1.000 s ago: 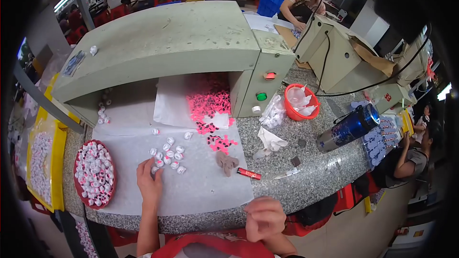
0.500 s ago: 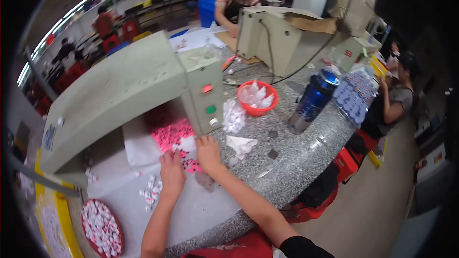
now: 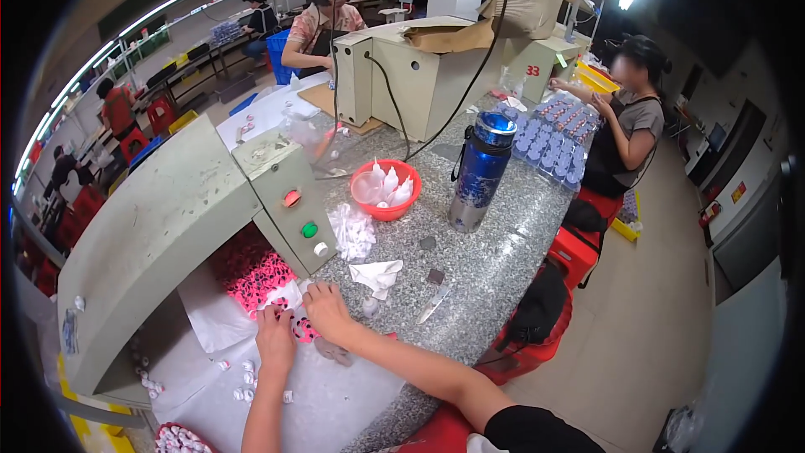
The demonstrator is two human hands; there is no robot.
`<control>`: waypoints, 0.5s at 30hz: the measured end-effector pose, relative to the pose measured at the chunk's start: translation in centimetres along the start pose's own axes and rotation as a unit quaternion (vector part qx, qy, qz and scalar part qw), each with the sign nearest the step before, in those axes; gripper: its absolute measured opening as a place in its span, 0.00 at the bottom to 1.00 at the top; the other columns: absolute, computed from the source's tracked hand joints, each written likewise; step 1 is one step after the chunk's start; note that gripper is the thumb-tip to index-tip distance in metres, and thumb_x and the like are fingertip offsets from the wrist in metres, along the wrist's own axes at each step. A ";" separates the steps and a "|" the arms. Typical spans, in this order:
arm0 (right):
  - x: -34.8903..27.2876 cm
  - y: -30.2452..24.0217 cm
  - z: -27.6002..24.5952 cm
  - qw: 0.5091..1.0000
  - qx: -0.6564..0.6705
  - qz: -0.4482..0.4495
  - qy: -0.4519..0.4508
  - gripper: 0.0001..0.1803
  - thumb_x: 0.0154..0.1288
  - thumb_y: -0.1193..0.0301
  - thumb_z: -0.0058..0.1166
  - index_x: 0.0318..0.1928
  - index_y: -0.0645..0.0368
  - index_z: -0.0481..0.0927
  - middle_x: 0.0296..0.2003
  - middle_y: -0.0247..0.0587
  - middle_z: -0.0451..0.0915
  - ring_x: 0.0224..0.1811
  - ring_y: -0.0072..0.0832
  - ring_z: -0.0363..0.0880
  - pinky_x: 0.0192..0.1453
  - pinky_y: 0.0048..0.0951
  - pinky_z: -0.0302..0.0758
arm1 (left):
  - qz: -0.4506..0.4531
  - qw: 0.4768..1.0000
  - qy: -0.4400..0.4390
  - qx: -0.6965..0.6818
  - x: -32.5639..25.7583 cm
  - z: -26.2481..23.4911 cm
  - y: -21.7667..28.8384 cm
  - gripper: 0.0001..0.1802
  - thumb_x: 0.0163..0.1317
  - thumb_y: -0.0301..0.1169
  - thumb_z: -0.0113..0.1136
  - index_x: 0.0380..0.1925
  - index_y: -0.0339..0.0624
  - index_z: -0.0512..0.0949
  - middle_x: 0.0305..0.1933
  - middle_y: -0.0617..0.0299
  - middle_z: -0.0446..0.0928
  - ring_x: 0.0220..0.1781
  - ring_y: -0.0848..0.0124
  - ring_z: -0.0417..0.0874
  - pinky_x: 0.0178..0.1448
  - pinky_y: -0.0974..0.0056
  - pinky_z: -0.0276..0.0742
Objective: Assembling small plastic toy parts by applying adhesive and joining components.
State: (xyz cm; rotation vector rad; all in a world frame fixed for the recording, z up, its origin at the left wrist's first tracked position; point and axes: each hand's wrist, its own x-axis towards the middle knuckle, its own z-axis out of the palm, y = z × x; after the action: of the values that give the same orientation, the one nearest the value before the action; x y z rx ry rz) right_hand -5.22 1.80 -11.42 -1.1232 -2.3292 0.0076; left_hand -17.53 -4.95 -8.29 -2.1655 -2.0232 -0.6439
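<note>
Pink-and-black small pieces (image 3: pixel 256 281) lie in a pile on white paper (image 3: pixel 205 319) at the opening of a grey-green machine (image 3: pixel 155 235). My left hand (image 3: pixel 275 337) is at the pile's near edge, its fingers bent down by a small white piece (image 3: pixel 289 295). Just right of it, my right hand (image 3: pixel 329 312) has its fingers curled in close to the same white piece. What the fingertips of each hand pinch is too small to make out. A few pink-and-black pieces (image 3: pixel 303 330) show between the hands. Below my right wrist lies a grey-brown lump (image 3: pixel 333 351).
Small white round pieces (image 3: pixel 245 382) sit on the paper. Beyond my right hand are crumpled white material (image 3: pixel 352 231), a white cloth (image 3: pixel 376 275), a red bowl of white bottles (image 3: pixel 386 190), a knife (image 3: pixel 433 305) and a blue flask (image 3: pixel 482 172). Two co-workers (image 3: pixel 625 130) sit nearby.
The view has turned and shifted, so the machine and bench appear further left and less of the red dish shows. Both hands stay at the pink pieces, with their fingers slightly changed in pose.
</note>
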 end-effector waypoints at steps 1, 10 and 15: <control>-0.4 -0.2 0.0 1.000 0.007 -0.005 -0.002 0.08 0.49 0.72 0.45 0.29 0.60 0.75 0.33 0.40 0.71 0.40 0.33 0.68 0.43 0.34 0.64 | -0.002 1.000 -0.009 -0.006 -0.3 0.0 -0.5 0.14 0.45 0.21 0.54 0.36 0.38 0.76 0.40 0.52 0.69 0.44 0.55 0.69 0.44 0.57 0.72; -2.2 1.0 -2.7 0.994 0.058 0.046 -0.076 0.09 0.45 0.74 0.52 0.30 0.62 0.74 0.32 0.48 0.73 0.38 0.43 0.72 0.41 0.38 0.72 | 0.022 0.998 -0.041 -0.029 1.8 2.3 -3.5 0.10 0.39 0.23 0.54 0.27 0.39 0.75 0.31 0.51 0.70 0.37 0.55 0.73 0.41 0.57 0.72; -1.7 0.2 -2.6 0.985 0.085 0.102 -0.108 0.09 0.44 0.72 0.55 0.30 0.59 0.75 0.31 0.45 0.74 0.36 0.41 0.74 0.37 0.39 0.72 | -0.022 0.994 -0.052 -0.095 2.5 0.1 -4.4 0.09 0.41 0.22 0.53 0.26 0.38 0.76 0.29 0.49 0.71 0.36 0.53 0.74 0.39 0.55 0.73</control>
State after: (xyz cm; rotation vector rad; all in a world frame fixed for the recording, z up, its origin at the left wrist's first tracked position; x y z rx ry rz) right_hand -2.97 0.13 -10.03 -1.3225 -2.3343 0.4151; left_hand -21.71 -2.15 -8.40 -2.3090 -2.1465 -0.7744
